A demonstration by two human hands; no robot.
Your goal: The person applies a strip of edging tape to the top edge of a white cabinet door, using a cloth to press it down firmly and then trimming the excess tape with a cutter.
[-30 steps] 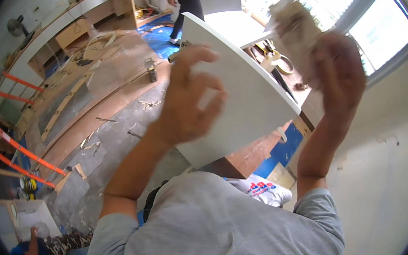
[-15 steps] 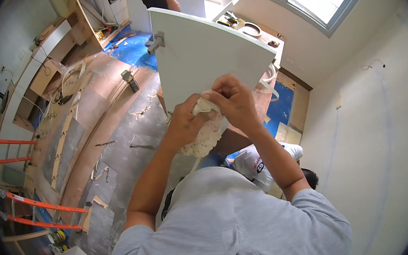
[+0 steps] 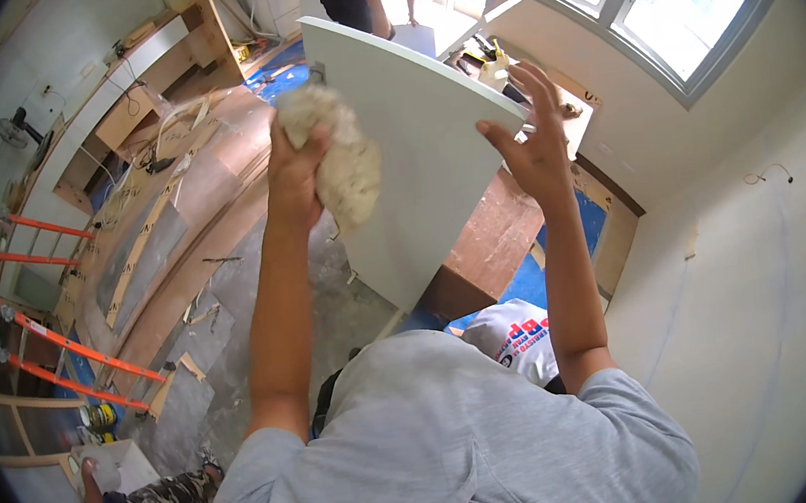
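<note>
Loosely bunched, the off-white cloth [image 3: 349, 163] looks crumpled and blotchy.

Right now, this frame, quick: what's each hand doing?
Left hand: closed, holding a crumpled pale cloth.
Right hand: open, at the edge of the white panel; touching or not, can't tell.

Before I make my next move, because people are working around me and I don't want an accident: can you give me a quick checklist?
1. Rag gripped: ok, in the left hand.
2. Right hand free: ok, open, holding nothing.
3. Right hand off the panel: cannot tell; contact is unclear.
4. Panel secured: cannot tell; no fixing is visible.
5. People well away: not ok; a pale-shirted person is close in front.
6. Floor free of scraps: not ok.
</note>
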